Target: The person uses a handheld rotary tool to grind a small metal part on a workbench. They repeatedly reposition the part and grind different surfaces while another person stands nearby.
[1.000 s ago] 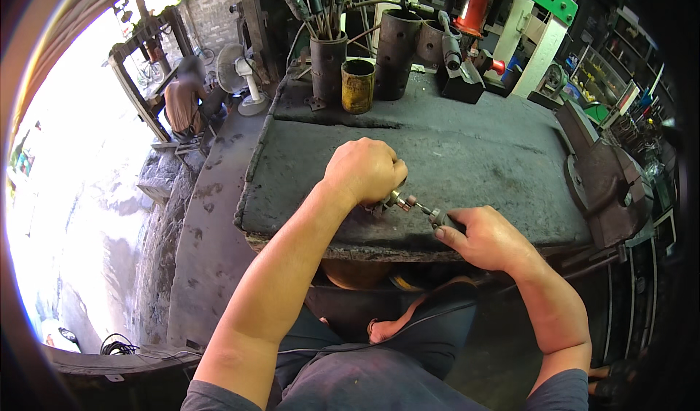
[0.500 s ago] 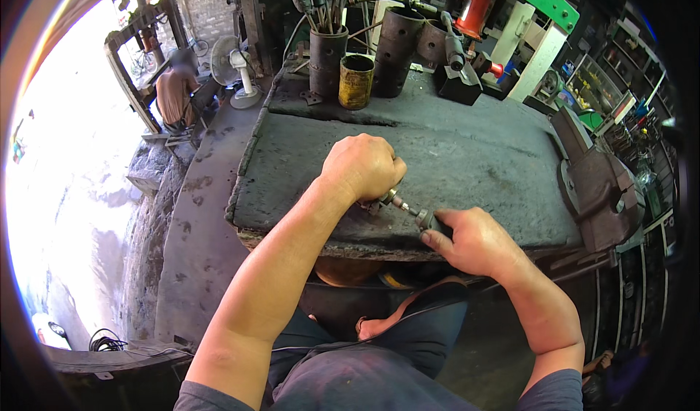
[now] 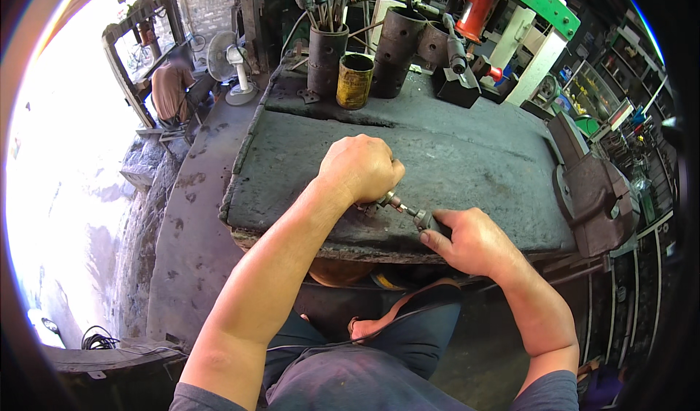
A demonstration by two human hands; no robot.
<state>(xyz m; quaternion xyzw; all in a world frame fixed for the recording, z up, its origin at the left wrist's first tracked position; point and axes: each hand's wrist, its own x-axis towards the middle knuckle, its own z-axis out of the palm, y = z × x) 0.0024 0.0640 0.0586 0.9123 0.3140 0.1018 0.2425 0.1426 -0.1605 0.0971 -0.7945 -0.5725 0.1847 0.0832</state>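
My left hand [image 3: 359, 167] is a closed fist around what looks like a die grinder [image 3: 391, 200]. Its metal nose and thin shank stick out toward the right; the body is hidden under my fingers. In my right hand [image 3: 474, 243], thumb and fingers pinch a small, dark, round metal part [image 3: 424, 220], partly covered by the fingers. The shank's tip meets the near side of this part, or very nearly so. Both hands are above the front edge of a dark, worn workbench [image 3: 467, 167].
Metal cylinders with tools [image 3: 327, 61] and a yellow can [image 3: 355, 83] stand at the back of the bench. A heavy vise [image 3: 598, 200] is fixed at the right. A white fan [image 3: 235, 72] and a seated person [image 3: 172, 90] are at the far left.
The whole scene has shifted slightly in the picture. Both hands keep nearly the same pose and hold on the tool and the round metal part.
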